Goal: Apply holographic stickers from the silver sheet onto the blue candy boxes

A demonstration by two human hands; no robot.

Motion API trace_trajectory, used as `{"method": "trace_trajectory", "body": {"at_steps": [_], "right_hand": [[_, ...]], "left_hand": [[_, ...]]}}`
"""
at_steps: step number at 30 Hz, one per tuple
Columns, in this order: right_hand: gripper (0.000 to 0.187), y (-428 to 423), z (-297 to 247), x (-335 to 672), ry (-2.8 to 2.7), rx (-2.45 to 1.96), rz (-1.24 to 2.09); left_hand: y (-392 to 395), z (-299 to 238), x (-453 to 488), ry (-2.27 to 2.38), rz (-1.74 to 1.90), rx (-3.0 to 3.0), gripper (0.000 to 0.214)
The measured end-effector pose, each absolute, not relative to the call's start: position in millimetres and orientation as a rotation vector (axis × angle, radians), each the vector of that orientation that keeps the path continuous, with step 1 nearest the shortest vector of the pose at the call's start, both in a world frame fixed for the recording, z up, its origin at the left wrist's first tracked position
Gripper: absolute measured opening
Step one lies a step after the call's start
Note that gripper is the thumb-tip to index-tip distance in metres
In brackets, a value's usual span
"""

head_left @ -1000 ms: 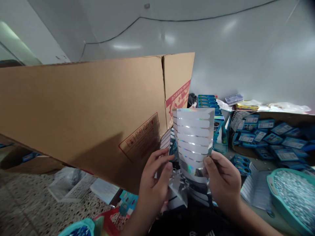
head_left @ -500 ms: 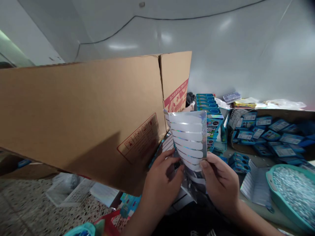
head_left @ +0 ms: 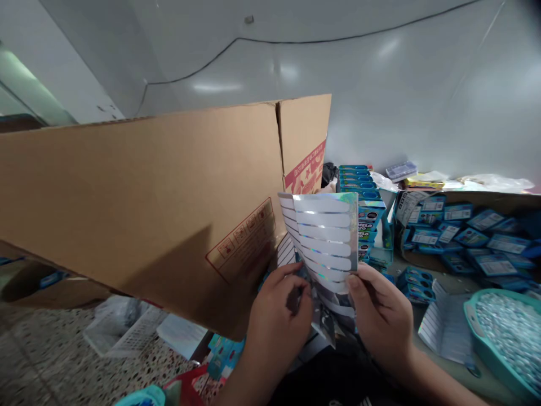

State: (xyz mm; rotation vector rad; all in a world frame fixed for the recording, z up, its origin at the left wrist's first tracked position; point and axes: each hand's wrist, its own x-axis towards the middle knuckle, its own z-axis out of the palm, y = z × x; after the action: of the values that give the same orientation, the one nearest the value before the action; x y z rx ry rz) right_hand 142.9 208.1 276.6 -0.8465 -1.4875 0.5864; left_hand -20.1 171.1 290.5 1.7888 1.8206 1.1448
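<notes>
My right hand (head_left: 382, 318) pinches the lower right edge of a holographic silver sticker sheet (head_left: 323, 237) with white strip-shaped rows, holding it upright in front of me. At the sheet's lower left, my left hand (head_left: 276, 316) is curled, with thumb and fingertips pinched together against the foil there. What sits between those fingertips is too small to make out. More used silver sheets (head_left: 325, 324) hang crumpled below, between my hands.
A big cardboard box (head_left: 147, 197) fills the left and centre. Stacked blue product boxes (head_left: 363, 197) stand behind the sheet, with several more piled in a carton (head_left: 469, 231) at right. A teal basin (head_left: 502, 338) of small silvery pieces sits at right, a white sheet (head_left: 443, 327) beside it.
The sticker sheet has dropped slightly and turned. My left hand has moved in from its left edge to pinch at its lower left corner. My right hand keeps its hold.
</notes>
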Motion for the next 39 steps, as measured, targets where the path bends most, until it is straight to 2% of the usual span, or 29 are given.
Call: {"method": "trace_trajectory", "body": {"at_steps": [10, 14, 17, 21, 27, 32, 34, 37, 39], "right_hand": [[0.016, 209, 274, 145, -1.465, -0.873, 0.587], [0.013, 207, 272, 145, -1.419, -0.883, 0.575], [0.011, 207, 272, 146, -1.38, -0.883, 0.535], [0.009, 208, 272, 146, -1.362, -0.861, 0.496], [0.007, 207, 264, 141, -1.385, -0.832, 0.486], [0.017, 215, 270, 131, -1.397, -0.948, 0.71], [0.02, 218, 271, 128, -1.418, -0.924, 0.835], [0.024, 217, 263, 129, -1.342, -0.895, 0.944], [0.024, 219, 249, 131, -1.313, -0.95, 0.97]], "left_hand": [[170, 291, -22, 1.709, 1.114, 1.768, 0.019], [169, 281, -24, 1.685, 1.32, 1.729, 0.021], [168, 270, -26, 1.671, 1.442, 1.542, 0.04], [168, 262, -32, 1.705, 1.321, 1.222, 0.059], [168, 268, -37, 1.74, 1.277, 1.163, 0.048], [164, 260, -33, 1.968, 1.406, 1.463, 0.059], [162, 256, -26, 1.902, 1.443, 1.621, 0.064], [158, 256, -12, 1.655, 1.405, 1.498, 0.064], [158, 261, -8, 1.575, 1.382, 1.277, 0.054]]}}
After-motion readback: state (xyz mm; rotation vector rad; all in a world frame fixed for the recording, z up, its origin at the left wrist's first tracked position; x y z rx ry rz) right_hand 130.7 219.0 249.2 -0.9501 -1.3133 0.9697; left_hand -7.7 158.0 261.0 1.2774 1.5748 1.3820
